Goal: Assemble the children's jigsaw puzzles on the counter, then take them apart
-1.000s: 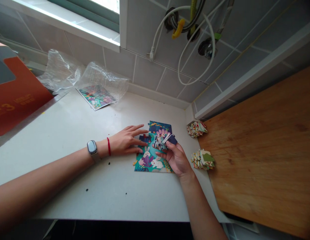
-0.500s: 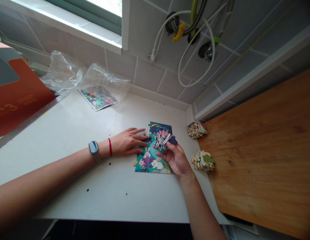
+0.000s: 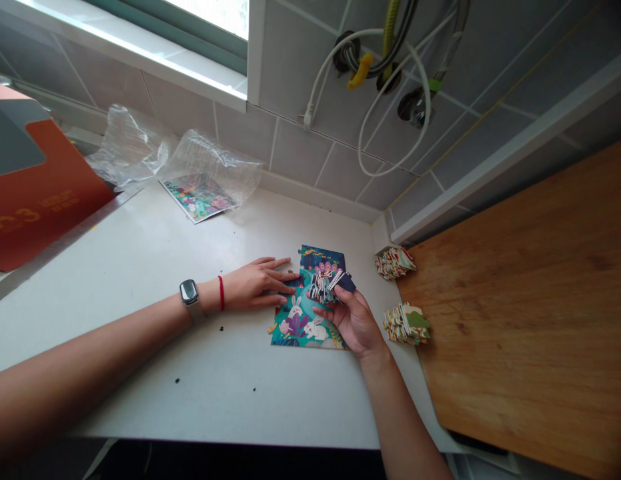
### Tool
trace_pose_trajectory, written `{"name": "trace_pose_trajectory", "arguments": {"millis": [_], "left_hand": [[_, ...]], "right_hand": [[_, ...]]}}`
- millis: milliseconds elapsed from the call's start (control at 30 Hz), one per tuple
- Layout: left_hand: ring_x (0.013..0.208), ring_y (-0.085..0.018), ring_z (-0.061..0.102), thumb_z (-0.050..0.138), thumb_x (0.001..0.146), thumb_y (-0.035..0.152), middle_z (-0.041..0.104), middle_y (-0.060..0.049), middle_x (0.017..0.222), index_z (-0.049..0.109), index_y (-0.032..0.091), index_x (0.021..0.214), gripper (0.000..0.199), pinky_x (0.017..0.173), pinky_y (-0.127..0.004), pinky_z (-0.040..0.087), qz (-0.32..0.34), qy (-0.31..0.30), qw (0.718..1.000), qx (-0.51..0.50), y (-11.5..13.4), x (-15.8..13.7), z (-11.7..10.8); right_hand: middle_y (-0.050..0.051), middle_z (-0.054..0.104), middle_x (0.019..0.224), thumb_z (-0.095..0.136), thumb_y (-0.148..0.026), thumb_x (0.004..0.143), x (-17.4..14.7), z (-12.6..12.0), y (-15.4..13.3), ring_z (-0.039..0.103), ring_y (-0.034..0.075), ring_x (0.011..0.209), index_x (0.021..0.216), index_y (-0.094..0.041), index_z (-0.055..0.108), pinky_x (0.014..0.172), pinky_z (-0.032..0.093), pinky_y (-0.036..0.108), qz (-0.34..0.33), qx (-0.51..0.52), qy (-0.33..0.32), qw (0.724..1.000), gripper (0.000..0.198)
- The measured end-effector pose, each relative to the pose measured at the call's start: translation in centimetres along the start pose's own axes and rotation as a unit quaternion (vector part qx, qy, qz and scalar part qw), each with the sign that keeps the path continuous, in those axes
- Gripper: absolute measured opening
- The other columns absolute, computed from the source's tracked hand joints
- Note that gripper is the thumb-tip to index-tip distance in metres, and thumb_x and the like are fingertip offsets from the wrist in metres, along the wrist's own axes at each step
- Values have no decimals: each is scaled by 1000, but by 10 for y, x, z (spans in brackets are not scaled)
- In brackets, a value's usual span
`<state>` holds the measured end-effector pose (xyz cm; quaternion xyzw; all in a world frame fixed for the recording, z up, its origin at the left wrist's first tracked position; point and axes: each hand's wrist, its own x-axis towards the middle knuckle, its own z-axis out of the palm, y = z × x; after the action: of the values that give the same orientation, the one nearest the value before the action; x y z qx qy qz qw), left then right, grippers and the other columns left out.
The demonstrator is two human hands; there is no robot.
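A partly joined jigsaw puzzle (image 3: 295, 327) with white rabbits and purple leaves lies on the white countertop (image 3: 310, 393). My left hand (image 3: 260, 285) rests flat with its fingers spread, the fingertips at the puzzle's left edge. Over the puzzle's right side, my right hand (image 3: 357, 323) grips a stack of puzzle pieces (image 3: 325, 285), some fanned out with pale edges and one dark blue face showing. The stack and hand hide part of the puzzle beneath.
Two piles of puzzle pieces (image 3: 406, 323) sit by the wooden board (image 3: 530, 313) at right. A picture card (image 3: 200, 200) lies partly under clear plastic wrap (image 3: 220, 160). An orange and grey box (image 3: 45, 193) stands at left. Hoses and a white cable (image 3: 363, 143) hang on the tiled wall.
Both hands hold almost the same pose over the puzzle. The whole view has shifted very slightly; nothing has been picked up or let go.
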<state>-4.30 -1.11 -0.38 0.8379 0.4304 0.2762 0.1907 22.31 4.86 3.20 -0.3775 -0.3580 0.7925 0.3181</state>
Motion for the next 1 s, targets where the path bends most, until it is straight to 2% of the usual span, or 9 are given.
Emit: {"name": "trace_pose_trajectory", "arguments": {"millis": [100, 167, 267, 333, 400, 467, 667, 833, 1000], "left_hand": [[127, -28, 61, 59, 99, 40, 73, -9, 129, 76, 26, 114, 27, 109, -49, 47, -53, 69, 993, -82, 11, 5, -1], [102, -21, 70, 59, 98, 42, 77, -10, 113, 76, 22, 113, 30, 93, -40, 56, -133, 108, 971, -167, 21, 10, 0], [72, -15, 68, 61, 94, 45, 78, -10, 100, 75, 18, 115, 36, 67, -30, 57, -247, 90, 907, -330, 33, 15, 4], [61, -12, 63, 65, 90, 45, 77, -7, 90, 74, 16, 110, 36, 59, -27, 54, -281, 70, 865, -410, 36, 17, 6], [58, -10, 60, 69, 86, 44, 74, -4, 81, 74, 15, 101, 32, 56, -25, 51, -298, 74, 845, -438, 38, 18, 7], [58, -10, 58, 72, 84, 44, 70, -2, 74, 73, 16, 92, 30, 56, -24, 49, -303, 77, 843, -438, 39, 18, 7], [54, -9, 53, 66, 87, 46, 62, 0, 61, 65, 16, 74, 33, 52, -22, 42, -294, 71, 862, -406, 45, 18, 7], [53, -8, 51, 65, 86, 41, 63, 0, 62, 66, 16, 76, 27, 50, -20, 40, -290, 132, 874, -367, 41, 19, -6], [51, -10, 54, 64, 87, 45, 68, -2, 65, 73, 15, 85, 31, 49, -20, 42, -328, 169, 880, -299, 17, 15, -19]], "right_hand": [[4, 79, 102, 84, -30, 78, -1, 0, 1, 78, 25, 88, 106, -20, 70, 79, 67, 44, 8, 1, -20, 1000, 33], [5, 79, 105, 83, -31, 80, -2, 2, 3, 78, 25, 90, 112, -21, 69, 79, 67, 44, 19, -5, -44, 999, 36], [7, 78, 113, 80, -32, 83, -5, 5, 5, 77, 25, 93, 120, -22, 68, 78, 67, 41, 36, -18, -78, 996, 41], [7, 77, 116, 80, -31, 82, -6, 7, 5, 77, 25, 95, 121, -22, 68, 77, 67, 40, 46, -24, -90, 995, 42], [6, 77, 115, 80, -30, 81, -7, 9, 6, 77, 24, 94, 120, -22, 69, 75, 68, 39, 48, -24, -94, 994, 41], [5, 77, 114, 81, -29, 81, -7, 9, 6, 76, 23, 93, 118, -22, 70, 74, 68, 38, 47, -22, -96, 994, 40], [6, 78, 108, 81, -29, 81, -8, 10, 7, 76, 24, 93, 118, -20, 70, 76, 68, 40, 52, -33, -103, 993, 39], [8, 77, 115, 80, -31, 83, -8, 9, 5, 78, 25, 93, 123, -21, 67, 77, 68, 39, 40, -37, -111, 992, 43], [5, 78, 106, 81, -32, 82, -4, 6, 3, 78, 24, 90, 115, -21, 68, 76, 68, 38, 15, -20, -90, 996, 37]]}}
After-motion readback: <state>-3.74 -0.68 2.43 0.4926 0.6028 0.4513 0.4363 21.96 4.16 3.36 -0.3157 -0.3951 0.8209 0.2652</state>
